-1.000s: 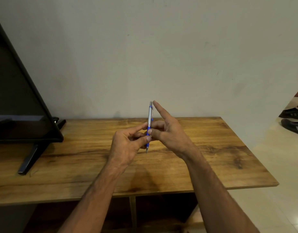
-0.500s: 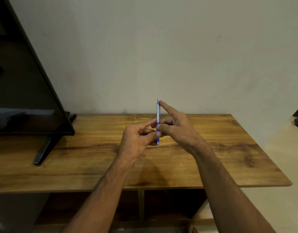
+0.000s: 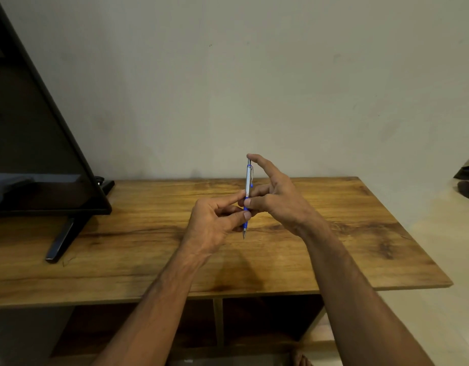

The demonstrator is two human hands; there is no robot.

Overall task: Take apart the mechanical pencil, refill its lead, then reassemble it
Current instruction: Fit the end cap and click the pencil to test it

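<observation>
slim silver-blue pencil (image 3: 247, 186), upright, woodgrain table (image 3: 149, 233)

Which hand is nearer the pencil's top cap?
Right. The right hand has its index fingertip on the top cap of the pencil; the left hand pinches the blue lower barrel.

Tabletop (image 3: 320, 233) lies bare beneath and to the right of both hands, passage unobstructed; the monitor (image 3: 30, 128) and its stand foot (image 3: 60, 240) obstruct the left end.
</observation>
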